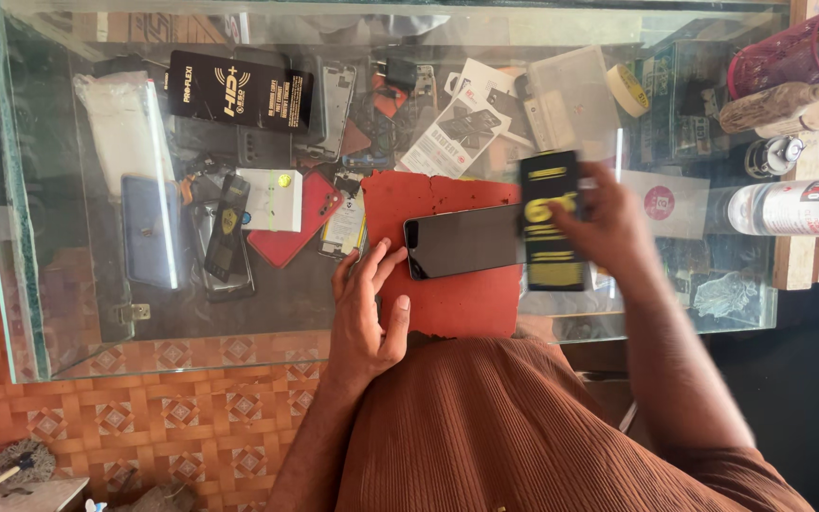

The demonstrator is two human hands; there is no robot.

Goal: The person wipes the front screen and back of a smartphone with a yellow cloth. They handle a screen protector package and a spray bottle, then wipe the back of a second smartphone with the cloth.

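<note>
Lying dark-screened on a red mat [447, 303], the phone [462, 243] meets left fingers [383, 261]; right fingers [580, 210] clasp a black packet [552, 223].

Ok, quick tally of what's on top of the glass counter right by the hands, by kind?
Red mat: 1
Black phone, lying on the mat, left hand at its end: 1
Black flat packet with yellow print, held in the right hand: 1
Total: 3
The clutter under the glass is not counted.

My items: black phone [462, 243]; red mat [447, 284]; black packet [552, 220], yellow print; rust ribbed shirt [523, 427]; orange patterned floor tiles [172, 417].
</note>
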